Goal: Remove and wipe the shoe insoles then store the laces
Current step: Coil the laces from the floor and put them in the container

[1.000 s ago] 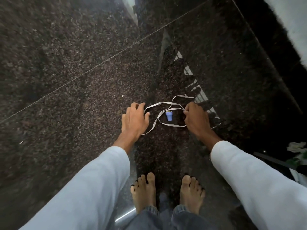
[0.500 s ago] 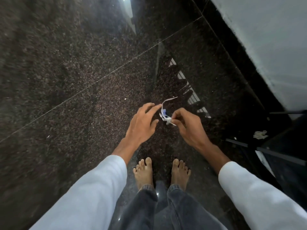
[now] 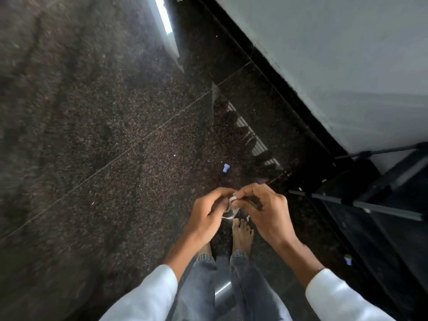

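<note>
Pinch grip on bunched white lace [image 3: 231, 206], left hand [image 3: 206, 218] and right hand [image 3: 266, 214] curled, meeting above feet [image 3: 242, 237]

Standing, looking down. Left hand [image 3: 206, 218] and right hand [image 3: 268, 212] meet at the fingertips, both pinching a bunched white shoelace [image 3: 232, 201]; short loops hang just below the fingers. Hands held above the speckled dark granite floor [image 3: 115, 135]. Small blue cap [image 3: 225, 168] lies on the floor ahead of the hands, apart from them. Bare foot [image 3: 243, 235] visible below the lace; grey jeans [image 3: 245, 286], white sleeves [image 3: 148, 295]. Pale wall [image 3: 347, 54] upper right, black metal bar [image 3: 361, 204] at right. View blurred at left.
</note>
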Tool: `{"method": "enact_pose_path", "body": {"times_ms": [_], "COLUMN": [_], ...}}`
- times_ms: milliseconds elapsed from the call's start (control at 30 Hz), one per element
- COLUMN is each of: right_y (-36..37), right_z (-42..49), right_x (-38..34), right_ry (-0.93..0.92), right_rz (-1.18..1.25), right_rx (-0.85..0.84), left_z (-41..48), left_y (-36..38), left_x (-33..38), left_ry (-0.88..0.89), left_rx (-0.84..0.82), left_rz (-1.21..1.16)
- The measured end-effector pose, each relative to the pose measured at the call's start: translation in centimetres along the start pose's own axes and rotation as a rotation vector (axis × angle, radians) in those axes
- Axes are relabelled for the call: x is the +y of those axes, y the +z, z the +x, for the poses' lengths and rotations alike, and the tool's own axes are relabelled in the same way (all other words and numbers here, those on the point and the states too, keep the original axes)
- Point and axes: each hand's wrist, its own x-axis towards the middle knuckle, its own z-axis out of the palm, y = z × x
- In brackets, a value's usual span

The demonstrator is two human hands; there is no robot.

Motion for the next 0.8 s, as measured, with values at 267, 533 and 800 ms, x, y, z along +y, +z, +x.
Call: {"method": "enact_pose_path", "body": {"times_ms": [267,533,800], "right_y": [-5.1,-8.2,-9.7], "right_z": [-4.1,-10.8,-17.5], "right_x": [-2.2,-5.8,-11.1], "right_ry": [0.041,0.166,0.294], "right_rz": [-0.157,-0.385,-0.239], "right_rx": [-0.034,0.011,0.234], "left_z": [-4.2,-6.7,-11.5], "left_y": [2.4,1.2,0.3], "left_x": [4.2,6.2,6.8], "left_ry": [-0.034,0.086,-0.108], "left_rx": [0.132,0.036,-0.172], "left_rz": [0.094,0.284,0.302]}}
